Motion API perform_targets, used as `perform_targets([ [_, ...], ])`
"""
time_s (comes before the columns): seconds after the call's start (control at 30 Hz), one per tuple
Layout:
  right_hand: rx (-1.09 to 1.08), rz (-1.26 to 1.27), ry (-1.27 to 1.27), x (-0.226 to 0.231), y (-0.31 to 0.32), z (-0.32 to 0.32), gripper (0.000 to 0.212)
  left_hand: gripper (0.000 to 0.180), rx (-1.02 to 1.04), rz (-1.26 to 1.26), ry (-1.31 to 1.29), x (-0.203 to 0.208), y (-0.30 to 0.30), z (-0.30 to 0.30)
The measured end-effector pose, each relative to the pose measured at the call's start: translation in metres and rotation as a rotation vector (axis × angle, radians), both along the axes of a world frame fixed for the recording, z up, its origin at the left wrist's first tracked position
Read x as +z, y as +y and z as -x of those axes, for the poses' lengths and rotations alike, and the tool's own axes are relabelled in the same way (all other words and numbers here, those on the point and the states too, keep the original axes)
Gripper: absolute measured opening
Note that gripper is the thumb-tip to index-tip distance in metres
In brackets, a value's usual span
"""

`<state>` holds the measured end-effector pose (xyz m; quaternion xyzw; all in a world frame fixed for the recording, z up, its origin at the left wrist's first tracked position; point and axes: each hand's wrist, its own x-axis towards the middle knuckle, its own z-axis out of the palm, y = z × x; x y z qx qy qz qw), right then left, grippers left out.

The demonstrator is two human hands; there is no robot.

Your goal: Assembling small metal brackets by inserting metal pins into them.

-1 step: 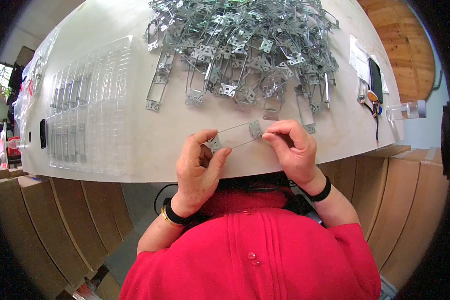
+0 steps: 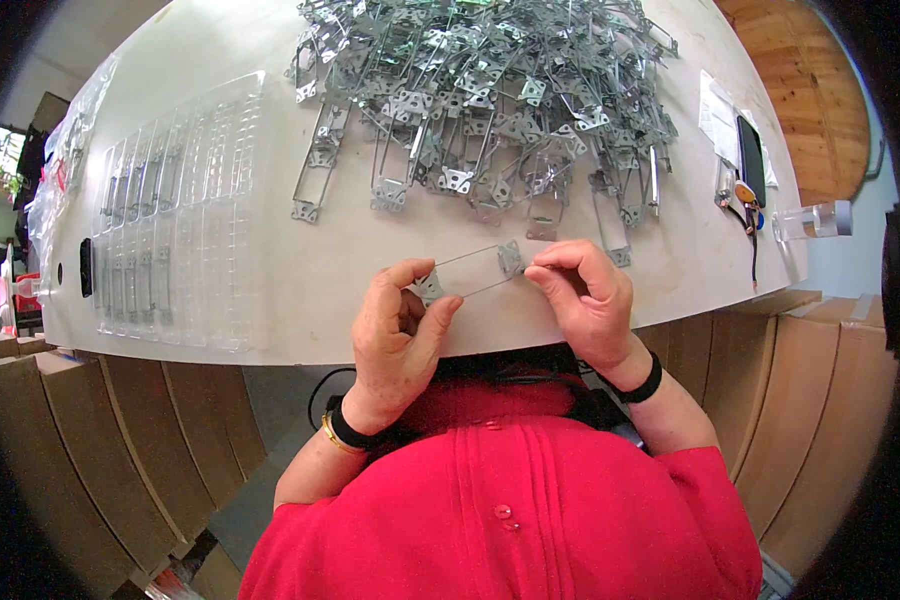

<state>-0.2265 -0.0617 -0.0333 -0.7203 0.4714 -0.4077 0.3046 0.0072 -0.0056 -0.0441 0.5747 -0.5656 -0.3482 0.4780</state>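
1. Metal frame (image 2: 510,260): two thin wire rods w/ a perforated plate at each end. I hold it btwn my two hands, over the near edge of the tabletop (image 2: 300,290), just this side of the heap of similar frames (image 2: 480,110); whether it touches the surface, can't tell.

2. Handling (judged): prob. light; plates stiff, rods springy & apt to bend if squeezed mid-span. Smooth metal, so maybe a bit slippery; plate edges may be sharp. Not fragile, but rods could snag on others in the heap.

3. Where to grip (judged): best at the end plates, i.e. the flat, rigid parts; the long rods btwn them are poorer holds.

4. L hand (image 2: 395,325): partly curled, thumb & index spread approx. the plate's width and clamped on the L plate, thumb by the lower rod, index by the upper. Other fingers fold in behind.

5. R hand (image 2: 595,305): thumb & index tips brought together on the frame's R end, at the plate's edge; remaining fingers bent. If a small part also sits btwn the tips, can't tell.

6. Clear tray (image 2: 240,200): on the tabletop to my L, well apart from both hands, w/ metal pieces in some slots.
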Motion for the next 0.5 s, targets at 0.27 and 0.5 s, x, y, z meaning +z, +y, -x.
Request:
perform_targets([
  [0.27, 0.016, -0.007, 0.017, 0.0006, -0.0003, 0.0008, 0.017, 0.041, 0.01, -0.011, 0.064, -0.0068, 0.0008, 0.0003],
  [0.5, 0.053, 0.135, 0.014, -0.004, -0.0031, 0.0016, 0.019, 0.041, 0.0, -0.038, 0.063, -0.0047, 0.001, 0.0004],
])
